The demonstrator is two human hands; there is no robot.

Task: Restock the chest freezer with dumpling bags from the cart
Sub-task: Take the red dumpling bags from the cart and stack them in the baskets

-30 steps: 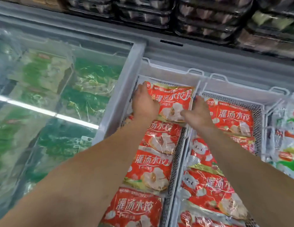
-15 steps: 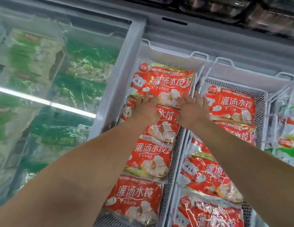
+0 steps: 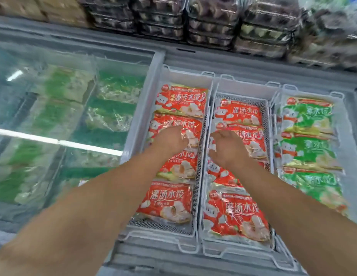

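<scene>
Change: both hands have drawn back toward the viewer, off the farthest red bag and onto the second bags of their rows.
Near edge: chest freezer (image 3: 193,56), its white wire baskets (image 3: 190,232) side by side.
Red dumpling bags (image 3: 165,202): glossy red plastic, white lettering, pictured dumplings, yellow-green bottom strip; four lie overlapping in each of two adjacent baskets.
Left hand (image 3: 169,139): fingers spread, lying flat on the second-from-far bag of the left basket.
Right hand (image 3: 227,147): fingers loosely spread, resting on the second-from-far bag of the right basket.
Green bags (image 3: 309,152): same design in green, in the basket right of the red rows.
Glass lid (image 3: 64,116): closed over the left section, green packs beneath.
Far shelf: stacked clear trays (image 3: 211,22), blurred.
</scene>
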